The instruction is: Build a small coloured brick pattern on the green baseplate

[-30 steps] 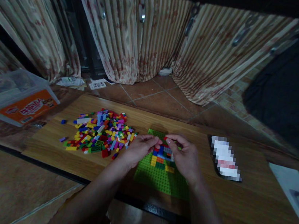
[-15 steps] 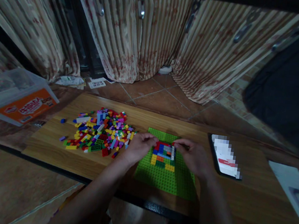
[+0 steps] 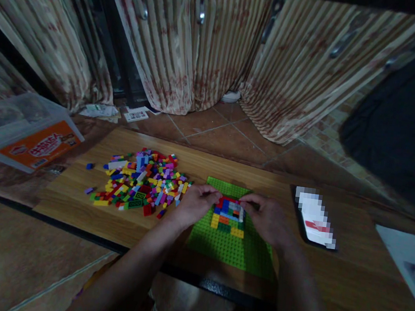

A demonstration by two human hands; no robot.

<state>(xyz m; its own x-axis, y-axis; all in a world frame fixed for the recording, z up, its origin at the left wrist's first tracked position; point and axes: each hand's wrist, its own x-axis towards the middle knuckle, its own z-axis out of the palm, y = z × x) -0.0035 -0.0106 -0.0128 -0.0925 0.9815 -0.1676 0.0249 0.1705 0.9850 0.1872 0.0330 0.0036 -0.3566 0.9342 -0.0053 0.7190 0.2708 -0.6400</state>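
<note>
A green studded baseplate [image 3: 218,251] lies on the wooden table. On its far half sits a block of joined toy bricks [image 3: 226,220] in blue, white, grey, orange, green and yellow. Along the far edge of that block runs a red brick [image 3: 229,199]. My left hand [image 3: 196,204] is closed at the red brick's left end, thumb and fingers together. At the right end, my right hand [image 3: 264,215] pinches with thumb and forefinger. The fingertips partly cover the red brick, so whether it is fully seated cannot be seen.
A heap of loose, many-coloured bricks [image 3: 143,180] spreads left of the baseplate. Farther left stands a clear plastic box [image 3: 23,126] with an orange label. To the right lie a phone [image 3: 314,218] with a lit screen and a white sheet [image 3: 402,247]. Striped curtains [image 3: 221,50] hang beyond the table.
My right fingertips have shifted slightly inward along the red brick. The left hand keeps its place beside it. The whole view has moved a little.
</note>
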